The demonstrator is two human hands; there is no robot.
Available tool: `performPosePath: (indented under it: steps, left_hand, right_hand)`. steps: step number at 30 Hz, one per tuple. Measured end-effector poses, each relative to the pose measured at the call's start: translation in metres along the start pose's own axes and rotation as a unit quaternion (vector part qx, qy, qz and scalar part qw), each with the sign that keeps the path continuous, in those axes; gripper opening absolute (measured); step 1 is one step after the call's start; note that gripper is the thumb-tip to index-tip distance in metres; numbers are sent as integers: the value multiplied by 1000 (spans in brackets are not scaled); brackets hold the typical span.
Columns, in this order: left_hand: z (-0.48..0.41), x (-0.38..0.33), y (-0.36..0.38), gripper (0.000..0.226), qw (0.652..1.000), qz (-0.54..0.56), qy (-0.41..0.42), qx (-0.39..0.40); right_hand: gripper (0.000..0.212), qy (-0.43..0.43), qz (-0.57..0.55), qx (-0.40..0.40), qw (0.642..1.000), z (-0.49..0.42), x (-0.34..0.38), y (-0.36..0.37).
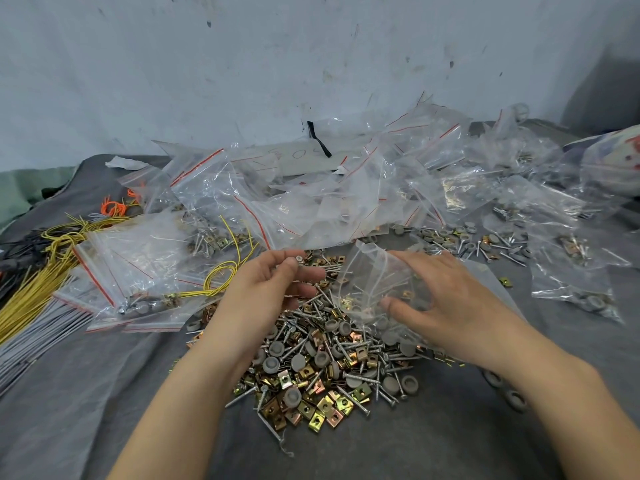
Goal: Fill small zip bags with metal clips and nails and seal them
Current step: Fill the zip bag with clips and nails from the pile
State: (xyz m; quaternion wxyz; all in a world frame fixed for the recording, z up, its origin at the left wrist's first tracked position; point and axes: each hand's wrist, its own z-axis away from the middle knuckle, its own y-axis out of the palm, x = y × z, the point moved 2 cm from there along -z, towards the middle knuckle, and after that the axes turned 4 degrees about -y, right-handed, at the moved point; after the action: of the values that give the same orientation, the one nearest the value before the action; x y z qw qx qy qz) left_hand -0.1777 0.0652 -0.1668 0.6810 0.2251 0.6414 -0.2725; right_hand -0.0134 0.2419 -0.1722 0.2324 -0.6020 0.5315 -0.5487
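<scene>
A heap of brass-coloured metal clips, screws and grey round caps (322, 362) lies on the grey cloth in front of me. My left hand (266, 289) hovers over the heap's far side and pinches a few screws (298, 259) between thumb and fingers. My right hand (446, 299) holds a small clear zip bag (370, 282) open just right of the left hand. A few clips, caps and nails show inside that bag. The bag's mouth faces the left hand.
A big pile of clear zip bags with red seal lines (311, 188) fills the back of the cloth. Filled bags (138, 271) lie at left beside yellow wires (52, 265) and grey ties (31, 344). Loose screws and caps (485, 240) are scattered at right.
</scene>
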Motion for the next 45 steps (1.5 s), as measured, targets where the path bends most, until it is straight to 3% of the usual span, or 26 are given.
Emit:
performPosePath:
  steps: [3, 5, 10, 14, 18, 22, 27, 34, 39, 45]
  left_hand:
    - [1, -2, 2, 13, 990, 124, -39, 51]
    - [1, -1, 2, 14, 989, 139, -38, 42]
    - [-3, -2, 9, 19, 997, -65, 30, -18]
    - [-4, -4, 29, 20, 963, -249, 100, -15]
    - [-5, -5, 52, 33, 973, -197, 85, 90]
    - [-12, -11, 43, 34, 979, -172, 107, 36]
    - [-10, -6, 17, 32, 927, -354, 115, -41]
    - [7, 4, 8, 40, 844, -518, 112, 84]
    - [13, 9, -4, 48, 834, -525, 105, 138]
    - [9, 10, -9, 32, 824, -536, 140, 118]
  right_hand:
    - [69, -2, -2, -7, 1000, 1, 0, 0]
    - [68, -3, -4, -13, 1000, 1, 0, 0]
    - [69, -1, -4, -1, 1000, 1, 0, 0]
    - [68, -3, -7, -7, 1000, 1, 1, 0]
    - [66, -11, -8, -14, 1000, 1, 2, -1]
    - [66, -3, -6, -6, 1000, 3, 2, -2]
    - [69, 10, -2, 10, 1000, 4, 1, -3]
    - [70, 7, -1, 9, 1000, 3, 0, -1]
    - [71, 5, 5, 6, 1000, 4, -2, 0]
    - [70, 8, 10, 4, 1000, 3, -3, 1]
